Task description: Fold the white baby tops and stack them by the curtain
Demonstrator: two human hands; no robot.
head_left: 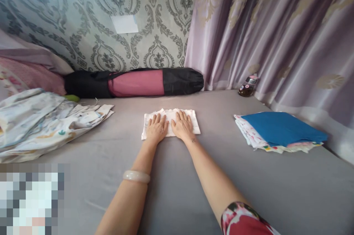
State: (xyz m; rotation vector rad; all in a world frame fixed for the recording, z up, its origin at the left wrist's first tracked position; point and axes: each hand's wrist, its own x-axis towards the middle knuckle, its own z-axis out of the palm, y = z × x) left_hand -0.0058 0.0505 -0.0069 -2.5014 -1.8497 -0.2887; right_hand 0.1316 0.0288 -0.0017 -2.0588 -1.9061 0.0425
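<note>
A white cloth (170, 114), folded into a flat rectangle, lies on the grey bed sheet (177, 176). My left hand (157, 128) rests palm down on its left half, fingers stretched out. On the right half my right hand (182, 124) lies flat too, its fingers slightly spread. Both hands press on top of the cloth and hold nothing. Parts of the cloth are hidden beneath my palms.
At right sits a stack of folded clothes with a blue cloth (284, 130) on top. A bottle (248, 85) stands by the curtain (235, 24). Loose, crumpled white fabric (44, 120) lies at left. A long pink and black bag (135, 83) runs along the wall.
</note>
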